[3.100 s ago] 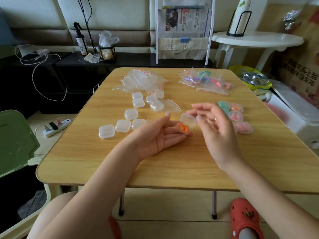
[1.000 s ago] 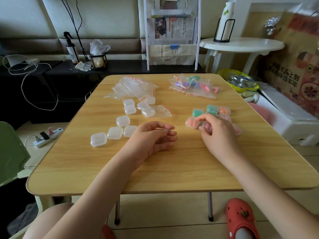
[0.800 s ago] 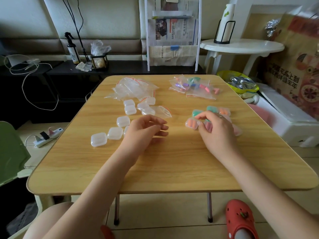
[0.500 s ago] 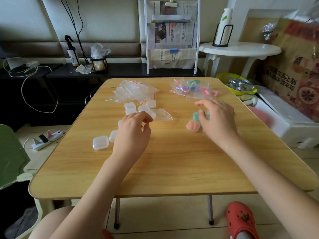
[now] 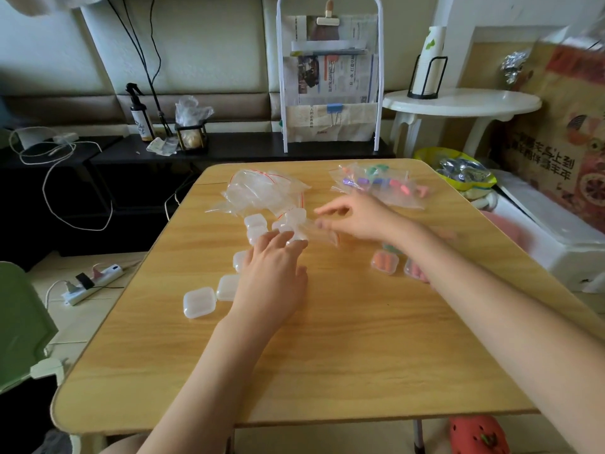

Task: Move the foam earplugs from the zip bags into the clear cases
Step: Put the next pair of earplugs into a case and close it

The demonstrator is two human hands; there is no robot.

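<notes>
My left hand lies flat over the loose empty clear cases, its straight fingertips on the ones near the table's middle. My right hand is blurred, fingers spread, its tips at an empty zip bag beside those cases. Under my right forearm sit filled cases: one with orange earplugs and one with pink earplugs. Zip bags with coloured earplugs lie at the far right of the wooden table. A heap of empty zip bags lies at the far middle.
Behind the table stands a white newspaper rack. A white round side table and a yellow bowl are at the right. A power strip lies on the floor at left, beside a green chair.
My right hand left the filled cases and swung left to the empty bag. My left hand slid forward onto the empty cases. The orange-filled case now lies on the table.
</notes>
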